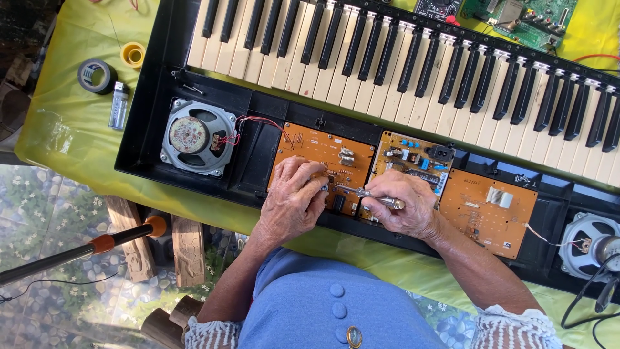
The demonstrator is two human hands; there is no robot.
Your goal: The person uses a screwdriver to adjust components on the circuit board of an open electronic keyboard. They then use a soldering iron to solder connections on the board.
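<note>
Blue buttoned top (pixel 336 304) is closest to the lens, forearms reaching far over it. Left hand (pixel 292 200) is curled, fingertips pressed on the orange circuit board (pixel 323 155). Right hand (pixel 407 205) pinches a small metal screwdriver (pixel 374 196), tip pointing left at that board. Both sit at the near edge of the opened keyboard (pixel 387 52); speaker (pixel 197 137) left. Yellow-green cloth (pixel 71 129) has free space left, by the tape roll (pixel 97 75).

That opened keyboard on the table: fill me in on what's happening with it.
A person works on an opened electronic keyboard lying on a yellow-green cloth. The right hand holds a metal screwdriver pointed at an orange circuit board, where the left hand rests its fingers. A speaker sits to the left.
</note>
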